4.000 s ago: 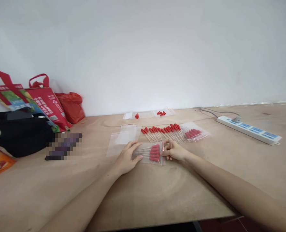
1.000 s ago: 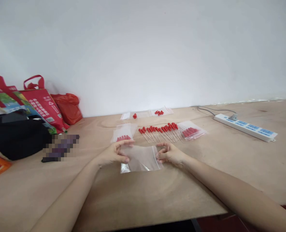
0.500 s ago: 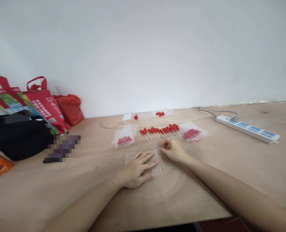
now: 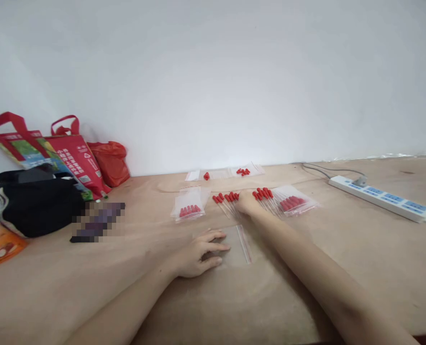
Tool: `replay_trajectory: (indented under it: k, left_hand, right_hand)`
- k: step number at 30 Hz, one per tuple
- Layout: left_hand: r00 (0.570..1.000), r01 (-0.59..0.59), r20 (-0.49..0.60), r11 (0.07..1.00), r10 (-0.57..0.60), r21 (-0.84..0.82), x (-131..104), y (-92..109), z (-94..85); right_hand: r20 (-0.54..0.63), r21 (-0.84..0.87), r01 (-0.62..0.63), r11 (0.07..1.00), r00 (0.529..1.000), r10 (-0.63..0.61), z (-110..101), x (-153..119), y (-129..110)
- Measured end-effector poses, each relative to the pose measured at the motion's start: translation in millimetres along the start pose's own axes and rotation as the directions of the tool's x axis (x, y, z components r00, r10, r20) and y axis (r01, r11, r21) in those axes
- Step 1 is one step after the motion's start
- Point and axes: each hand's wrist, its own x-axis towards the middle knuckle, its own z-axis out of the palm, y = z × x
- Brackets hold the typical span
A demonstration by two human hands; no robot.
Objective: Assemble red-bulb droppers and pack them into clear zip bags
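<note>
My left hand point(image 4: 201, 254) lies flat on a clear zip-lock bag point(image 4: 234, 244), its fingers spread over the bag's left part. The bag's seal strip runs along its right end. Farther back, my right hand point(image 4: 248, 203) reaches into the row of droppers with red bulbs point(image 4: 264, 194) and thin pale stems, covering the middle ones. The back of that hand hides its fingers, so any hold is unseen. Bagged droppers point(image 4: 189, 209) lie to the left of the row, and another bag of droppers point(image 4: 292, 202) touches its right end.
Near the wall are more bags point(image 4: 195, 176) with small red bulbs point(image 4: 243, 171). A white power strip point(image 4: 382, 196) with a plugged-in grey cord lies at right. Red shopping bags point(image 4: 78, 160), a black bag point(image 4: 36, 201) and an orange pouch point(image 4: 0, 242) stand at left.
My right hand has moved from beside the empty bag's seal forward into the dropper row. My left hand has slid slightly left on the bag, uncovering more of it. The view has shifted slightly.
</note>
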Motion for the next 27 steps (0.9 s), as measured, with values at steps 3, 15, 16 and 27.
replay_trajectory:
  k: [3, 15, 16, 27]
  left_hand:
    - [1.000, 0.004, 0.008, 1.000, -0.004, 0.025, 1.0, 2.0, 2.9]
    - [0.997, 0.001, -0.082, 0.998, 0.004, 0.063, 8.4, 5.8, 12.3]
    - [0.997, 0.006, -0.076, 0.998, -0.001, 0.070, 8.7, 6.3, 12.2]
    - [0.998, 0.022, -0.062, 0.995, -0.016, 0.098, 9.2, 6.3, 12.4]
  right_hand:
    - [-0.013, -0.003, 0.002, 1.000, 1.000, -0.002, -6.9, -3.8, 2.2]
    - [-0.045, 0.778, 0.078, 0.623, 0.997, -0.068, -29.9, -68.7, 56.7]
    - [-0.032, 0.835, 0.049, 0.549, 0.999, -0.040, -26.7, -74.4, 58.5]
    - [-0.004, 0.930, -0.036, 0.366, 0.994, 0.108, -11.4, -83.1, 52.4]
